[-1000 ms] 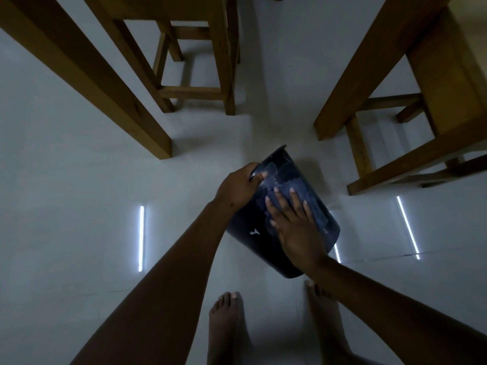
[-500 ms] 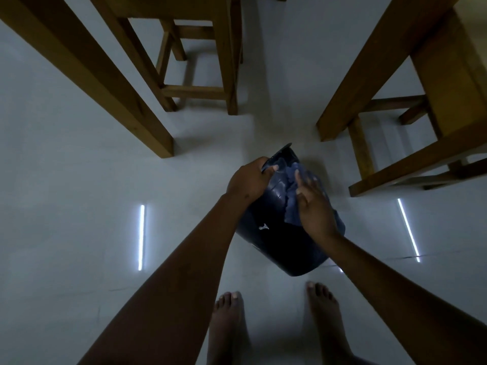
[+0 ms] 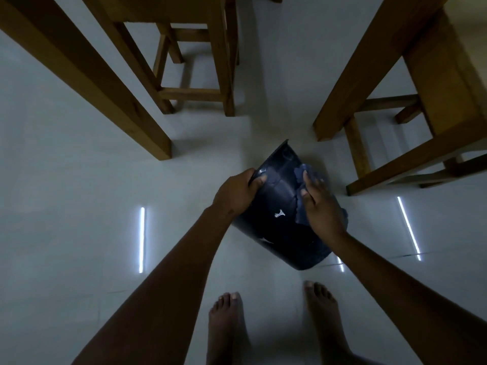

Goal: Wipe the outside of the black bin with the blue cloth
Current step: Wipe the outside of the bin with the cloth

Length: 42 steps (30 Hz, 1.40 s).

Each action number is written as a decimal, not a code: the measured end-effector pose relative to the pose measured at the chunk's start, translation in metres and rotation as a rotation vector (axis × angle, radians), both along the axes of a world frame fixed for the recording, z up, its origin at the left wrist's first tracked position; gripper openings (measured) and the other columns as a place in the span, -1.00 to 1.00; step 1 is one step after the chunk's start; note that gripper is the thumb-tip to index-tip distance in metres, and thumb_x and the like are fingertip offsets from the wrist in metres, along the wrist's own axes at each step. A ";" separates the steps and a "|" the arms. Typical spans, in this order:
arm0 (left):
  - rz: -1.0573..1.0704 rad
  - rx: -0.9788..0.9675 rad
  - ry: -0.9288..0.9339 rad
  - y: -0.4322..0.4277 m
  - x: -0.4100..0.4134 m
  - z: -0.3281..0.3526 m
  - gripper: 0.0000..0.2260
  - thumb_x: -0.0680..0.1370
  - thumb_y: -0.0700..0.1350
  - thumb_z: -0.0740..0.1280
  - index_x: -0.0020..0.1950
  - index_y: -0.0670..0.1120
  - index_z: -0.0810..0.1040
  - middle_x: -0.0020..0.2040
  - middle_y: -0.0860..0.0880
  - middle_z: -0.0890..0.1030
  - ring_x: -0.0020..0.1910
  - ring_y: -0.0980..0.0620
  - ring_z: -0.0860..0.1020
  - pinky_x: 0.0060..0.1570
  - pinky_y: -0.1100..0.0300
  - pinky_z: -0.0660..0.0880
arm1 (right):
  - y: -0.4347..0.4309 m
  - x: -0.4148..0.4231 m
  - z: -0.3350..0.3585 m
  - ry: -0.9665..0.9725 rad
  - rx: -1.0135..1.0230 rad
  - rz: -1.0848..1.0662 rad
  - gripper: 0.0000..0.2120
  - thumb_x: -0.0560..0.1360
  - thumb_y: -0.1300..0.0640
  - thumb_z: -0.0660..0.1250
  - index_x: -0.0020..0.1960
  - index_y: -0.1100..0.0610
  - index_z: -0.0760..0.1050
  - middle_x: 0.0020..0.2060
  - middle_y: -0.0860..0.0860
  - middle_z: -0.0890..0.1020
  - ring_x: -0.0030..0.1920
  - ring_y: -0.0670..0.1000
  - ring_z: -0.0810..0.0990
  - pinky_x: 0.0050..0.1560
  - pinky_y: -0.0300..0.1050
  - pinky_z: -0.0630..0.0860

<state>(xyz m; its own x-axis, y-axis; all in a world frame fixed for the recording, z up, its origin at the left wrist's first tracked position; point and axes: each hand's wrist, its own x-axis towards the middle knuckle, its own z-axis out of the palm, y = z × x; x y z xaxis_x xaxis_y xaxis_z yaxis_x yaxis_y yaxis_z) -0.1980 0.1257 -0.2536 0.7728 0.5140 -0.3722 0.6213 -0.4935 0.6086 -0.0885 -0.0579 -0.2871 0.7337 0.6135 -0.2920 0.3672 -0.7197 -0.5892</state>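
Count: 1 black bin [image 3: 276,227], 1 blue cloth [image 3: 301,216], 2 hands, 2 bare feet [image 3: 224,320]. Also 1 wooden stool [image 3: 196,93] and 3 bright light streaks [image 3: 141,239] on the floor [image 3: 79,206].

Bin: sits between the two hands, in front of the feet. It is tilted, with the mouth pointing away from the person and the rounded base nearest the toes. Cannot tell whether the base touches the floor. The surface is dark and glossy, with faint creases and sheen near the rim. There is one small white mark [image 3: 279,214] on the side facing the camera, between the hands.

Left hand [image 3: 237,192]: curled over the rim, thumb on the outer wall, gripping the bin.

Right hand [image 3: 322,209]: fingers fairly straight, palm down, pressing the cloth flat against the bin's right flank. Cloth edges show beyond the fingertips and under the thumb.

Stool stands beyond the left hand, well apart. Heavy wooden legs [image 3: 355,83] stand beyond the right hand.
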 end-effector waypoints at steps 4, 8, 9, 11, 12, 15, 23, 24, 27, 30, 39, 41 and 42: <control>0.012 0.074 -0.038 -0.001 0.014 -0.001 -0.66 0.62 0.15 0.13 0.02 -0.09 0.51 -0.08 -0.13 0.66 -0.14 -0.14 0.61 -0.15 0.08 0.51 | -0.014 -0.070 0.004 -0.190 -0.016 0.202 -0.50 0.60 -0.05 -0.12 0.54 -0.04 0.01 0.55 -0.03 0.08 0.56 0.12 -0.06 0.49 0.12 0.00; 0.019 0.083 -0.026 0.001 0.030 -0.003 -0.71 0.63 0.08 0.15 0.06 -0.11 0.52 -0.06 -0.17 0.65 -0.11 -0.18 0.61 -0.15 0.08 0.50 | 0.002 -0.045 -0.002 -0.264 -0.002 0.273 -0.50 0.63 -0.02 -0.09 0.55 -0.08 -0.06 0.56 -0.06 0.03 0.56 0.08 -0.08 0.50 0.05 0.00; 0.019 0.086 -0.019 -0.001 0.035 -0.003 -0.72 0.63 0.06 0.15 0.06 -0.11 0.52 -0.05 -0.18 0.65 -0.09 -0.19 0.60 -0.15 0.09 0.49 | 0.005 -0.031 -0.004 -0.234 0.014 0.236 -0.51 0.64 0.02 -0.03 0.55 -0.05 -0.01 0.56 -0.03 0.08 0.56 0.08 -0.02 0.49 0.03 0.07; 0.017 0.097 0.002 -0.002 0.044 -0.001 -0.73 0.63 0.04 0.15 0.09 -0.12 0.52 -0.03 -0.19 0.64 -0.07 -0.20 0.60 -0.17 0.11 0.45 | 0.000 -0.016 -0.007 -0.202 0.006 0.181 -0.55 0.65 0.05 -0.01 0.53 0.01 0.10 0.54 0.08 0.17 0.53 0.13 0.11 0.48 -0.01 0.13; 0.016 0.100 0.012 -0.002 0.046 -0.001 -0.73 0.63 0.04 0.15 0.09 -0.12 0.52 -0.03 -0.19 0.64 -0.07 -0.20 0.60 -0.18 0.12 0.44 | -0.005 -0.020 -0.006 -0.185 -0.031 0.157 -0.55 0.65 0.01 -0.10 0.53 0.04 0.12 0.53 0.12 0.16 0.53 0.15 0.12 0.49 0.00 0.11; 0.027 0.089 0.023 0.000 0.043 -0.002 -0.72 0.63 0.06 0.15 0.08 -0.11 0.51 -0.04 -0.18 0.64 -0.08 -0.19 0.59 -0.19 0.13 0.42 | -0.022 -0.063 -0.005 -0.280 -0.109 0.281 -0.49 0.63 -0.03 -0.23 0.53 0.05 0.10 0.55 0.05 0.06 0.54 0.19 0.01 0.50 0.18 0.05; 0.049 0.055 0.028 -0.002 0.041 0.000 -0.75 0.63 0.03 0.15 0.11 -0.09 0.51 0.00 -0.15 0.64 -0.04 -0.16 0.60 -0.15 0.14 0.42 | -0.005 -0.025 -0.004 -0.171 -0.080 0.176 -0.47 0.57 0.16 -0.03 0.52 0.07 -0.07 0.54 0.18 0.13 0.52 0.21 0.11 0.50 0.03 0.10; 0.051 0.045 0.029 -0.001 0.039 -0.001 -0.75 0.63 0.04 0.15 0.10 -0.09 0.51 -0.02 -0.15 0.64 -0.06 -0.16 0.60 -0.16 0.14 0.42 | -0.013 -0.039 -0.006 -0.214 -0.116 0.166 -0.44 0.58 0.13 -0.07 0.53 0.10 -0.17 0.55 0.16 0.08 0.53 0.21 0.06 0.50 0.12 0.09; 0.059 0.031 0.026 0.001 0.030 -0.003 -0.70 0.63 0.11 0.14 0.06 -0.09 0.50 -0.04 -0.15 0.64 -0.11 -0.14 0.58 -0.16 0.12 0.45 | -0.022 -0.072 -0.002 -0.284 -0.050 0.361 -0.48 0.58 0.02 -0.03 0.53 -0.02 0.03 0.54 0.00 0.13 0.54 0.19 0.04 0.46 0.18 0.07; 0.064 0.035 0.020 0.001 0.030 -0.004 -0.68 0.62 0.13 0.15 0.05 -0.09 0.51 -0.03 -0.16 0.65 -0.09 -0.15 0.59 -0.14 0.11 0.48 | 0.001 -0.041 -0.004 -0.310 -0.018 0.404 -0.52 0.60 0.02 -0.02 0.52 -0.03 0.10 0.54 -0.02 0.15 0.54 0.15 0.06 0.47 0.08 0.09; 0.089 -0.012 0.004 0.002 0.026 -0.005 -0.68 0.61 0.12 0.18 0.05 -0.11 0.53 -0.02 -0.14 0.66 -0.06 -0.14 0.60 -0.08 0.08 0.51 | -0.005 -0.063 0.000 -0.254 -0.042 0.364 -0.49 0.58 -0.04 -0.06 0.53 -0.13 0.00 0.55 -0.09 0.06 0.56 0.13 -0.08 0.49 0.18 0.06; 0.096 -0.128 -0.062 0.003 0.019 -0.002 -0.70 0.58 0.13 0.24 0.08 -0.10 0.51 -0.02 -0.09 0.64 -0.05 -0.09 0.60 -0.03 0.06 0.52 | 0.003 -0.049 -0.001 -0.270 -0.023 0.366 -0.50 0.59 -0.06 -0.09 0.53 -0.11 0.01 0.55 -0.07 0.08 0.56 0.12 -0.05 0.48 0.17 0.12; 0.081 -0.192 -0.081 0.005 0.012 0.000 -0.71 0.57 0.11 0.28 0.13 -0.08 0.50 0.00 -0.05 0.63 -0.04 -0.04 0.59 -0.01 0.07 0.52 | 0.006 -0.039 -0.001 -0.273 -0.020 0.336 -0.49 0.60 -0.06 -0.12 0.54 -0.08 0.02 0.55 -0.03 0.10 0.55 0.12 -0.01 0.47 0.15 0.15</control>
<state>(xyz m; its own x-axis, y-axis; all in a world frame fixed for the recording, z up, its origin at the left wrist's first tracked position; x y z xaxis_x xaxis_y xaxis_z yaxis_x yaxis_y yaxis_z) -0.1863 0.1308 -0.2534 0.7631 0.5013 -0.4079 0.5997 -0.3140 0.7360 -0.1273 -0.0517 -0.2878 0.5463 0.8275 -0.1294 0.7233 -0.5440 -0.4254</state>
